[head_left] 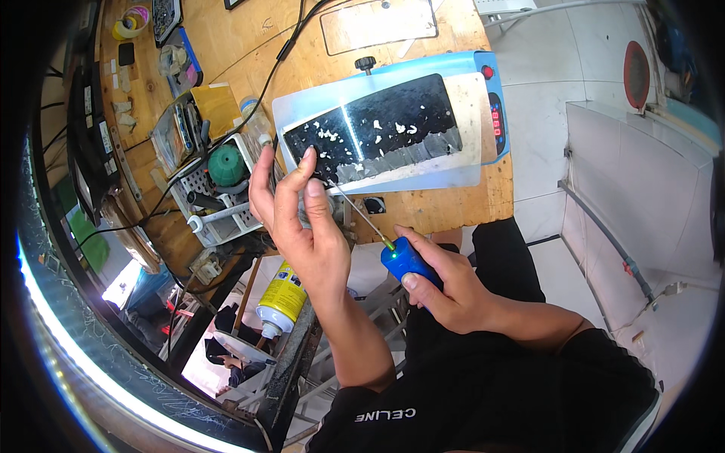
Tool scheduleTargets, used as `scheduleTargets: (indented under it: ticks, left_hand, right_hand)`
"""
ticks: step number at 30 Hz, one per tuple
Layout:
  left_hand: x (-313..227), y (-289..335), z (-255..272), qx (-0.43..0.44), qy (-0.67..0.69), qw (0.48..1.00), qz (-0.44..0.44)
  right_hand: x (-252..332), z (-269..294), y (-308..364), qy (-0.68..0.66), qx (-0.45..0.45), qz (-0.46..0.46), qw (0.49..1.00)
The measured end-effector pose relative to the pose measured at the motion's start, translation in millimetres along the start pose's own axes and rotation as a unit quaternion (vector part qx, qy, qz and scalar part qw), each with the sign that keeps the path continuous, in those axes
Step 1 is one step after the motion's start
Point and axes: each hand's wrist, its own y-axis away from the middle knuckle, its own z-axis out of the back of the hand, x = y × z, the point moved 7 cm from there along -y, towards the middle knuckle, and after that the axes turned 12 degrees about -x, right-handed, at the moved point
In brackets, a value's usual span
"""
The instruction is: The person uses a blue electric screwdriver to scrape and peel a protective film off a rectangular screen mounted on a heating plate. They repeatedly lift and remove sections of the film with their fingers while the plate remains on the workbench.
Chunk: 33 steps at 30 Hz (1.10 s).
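Observation:
A black phone screen panel (377, 113) lies tilted on a blue heating plate (489, 147), over a pale mat. White crumbs of adhesive are scattered on it, and a ragged grey strip (408, 155) runs along its near edge. My right hand (445, 283) is wrapped round a blue electric glue remover (408, 264) with a small green light. Its thin metal rod reaches up to the panel's near left corner. My left hand (302, 215) has its fingers apart and holds nothing. One fingertip is at the panel's left end; whether it presses down I cannot tell.
Left of the plate stands a white basket (226, 200) with a green ball-shaped thing (226, 165) and tools. A yellow spray can (281, 302) is below the bench edge. A black cable (283, 53) crosses the wooden bench (249, 53). A clear-framed sheet (377, 26) lies at the back.

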Motion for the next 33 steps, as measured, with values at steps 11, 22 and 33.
scheduleTargets:
  ticks: [11,22,33]
  left_hand:
    - [-3,1,1,-0.01,-0.032,0.998,-0.045]
    - [-7,4,0,-0.008,-0.059,0.996,-0.067]
    - [-16,3,4,0.003,-0.113,0.988,-0.101]
  right_hand:
    - [1,3,2,0.004,-0.007,-0.006,1.0]
    - [0,4,2,0.009,-0.001,-0.002,1.0]
    - [-1,2,-1,0.015,0.009,-0.004,1.0]
